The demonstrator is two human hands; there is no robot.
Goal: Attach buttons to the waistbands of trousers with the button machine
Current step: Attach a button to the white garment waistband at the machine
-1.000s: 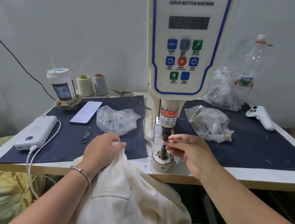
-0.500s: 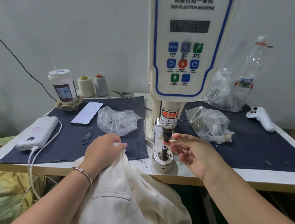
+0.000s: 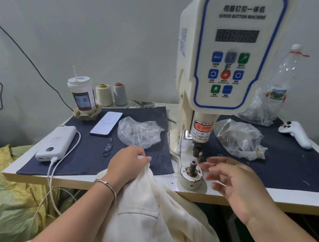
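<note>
Beside the button machine, left hand gripping cream trousers, right hand blurred, fingers loosely spread, empty

At the bench's front edge, her left hand grips the cream trousers bunched beside the button machine. Her right hand, blurred, fingers spread loosely, hovers just right of the lower die post.

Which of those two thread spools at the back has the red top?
The grey thread spool, the right-hand one of the pair. The cream thread spool beside it, next to the drink cup, has a yellow top.
</note>
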